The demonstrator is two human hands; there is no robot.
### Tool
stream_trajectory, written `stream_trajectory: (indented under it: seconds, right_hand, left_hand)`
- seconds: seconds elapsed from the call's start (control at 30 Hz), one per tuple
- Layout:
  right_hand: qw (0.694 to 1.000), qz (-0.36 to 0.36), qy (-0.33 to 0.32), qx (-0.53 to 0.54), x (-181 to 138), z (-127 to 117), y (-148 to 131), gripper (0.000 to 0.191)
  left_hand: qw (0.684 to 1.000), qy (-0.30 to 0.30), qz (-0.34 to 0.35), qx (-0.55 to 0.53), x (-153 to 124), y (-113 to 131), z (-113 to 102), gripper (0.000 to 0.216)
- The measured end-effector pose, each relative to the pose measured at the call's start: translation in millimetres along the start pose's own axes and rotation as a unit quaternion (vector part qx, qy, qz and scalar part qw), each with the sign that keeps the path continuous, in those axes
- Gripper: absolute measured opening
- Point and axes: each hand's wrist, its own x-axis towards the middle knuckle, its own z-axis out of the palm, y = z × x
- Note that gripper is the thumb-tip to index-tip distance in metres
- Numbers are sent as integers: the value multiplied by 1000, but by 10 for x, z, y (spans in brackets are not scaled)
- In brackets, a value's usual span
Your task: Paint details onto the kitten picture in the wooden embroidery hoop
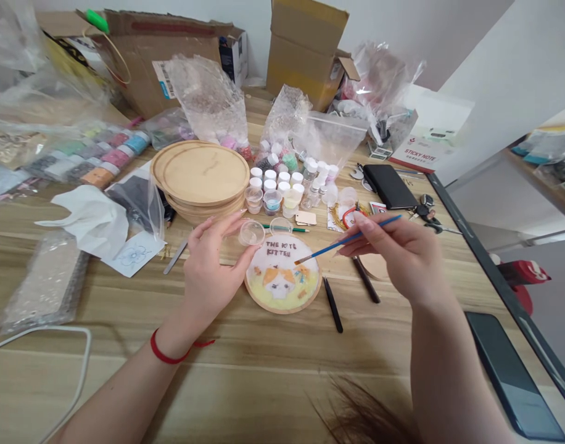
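Observation:
A round wooden plaque (pixel 252 295) lies on the table, with a cat's face, a yellow lower part and dark lettering on its white upper part. My right hand (pixel 388 250) is closed on a thin blue paintbrush (pixel 331 245), its bristles pointing down-left over the plaque. Between the thumb and fingers of my left hand (pixel 215 253) is a small clear plastic cup (pixel 251 233), tilted beside the plaque's upper left edge. A clear round lid (pixel 281 226) is at the plaque's top edge. Black tweezers (pixel 333 305) lie to the right of the plaque.
Behind the plaque are several white-capped jars (pixel 282 179) and a stack of round wooden boards (pixel 200 172). A dark pen (pixel 366 280) lies under my right hand. A black phone (pixel 514 376) rests at the right edge, and a white cable (pixel 86 351) at the left.

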Motion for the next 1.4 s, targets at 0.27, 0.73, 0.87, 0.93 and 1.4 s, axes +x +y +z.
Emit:
stream_trajectory:
  seconds: [0.27, 0.73, 0.87, 0.93, 1.4]
  right_hand:
    - [991, -101, 70, 48, -100, 100, -80, 24]
    - [979, -173, -14, -112, -222, 412, 12, 21]
    - [998, 18, 10, 53, -141, 462, 79, 38]
    - [990, 79, -1, 119, -70, 479, 141, 41]
    - [991, 82, 9, 103, 136, -69, 93, 37]
  left_hand:
    - [999, -28, 34, -13, -40, 37, 21, 56]
    - [997, -34, 71, 3, -72, 12, 24, 52]
    - [994, -56, 93, -5, -65, 24, 10, 43]
    - [996, -51, 79, -5, -66, 21, 8, 43]
    - [999, 8, -12, 33, -2, -26, -7, 52]
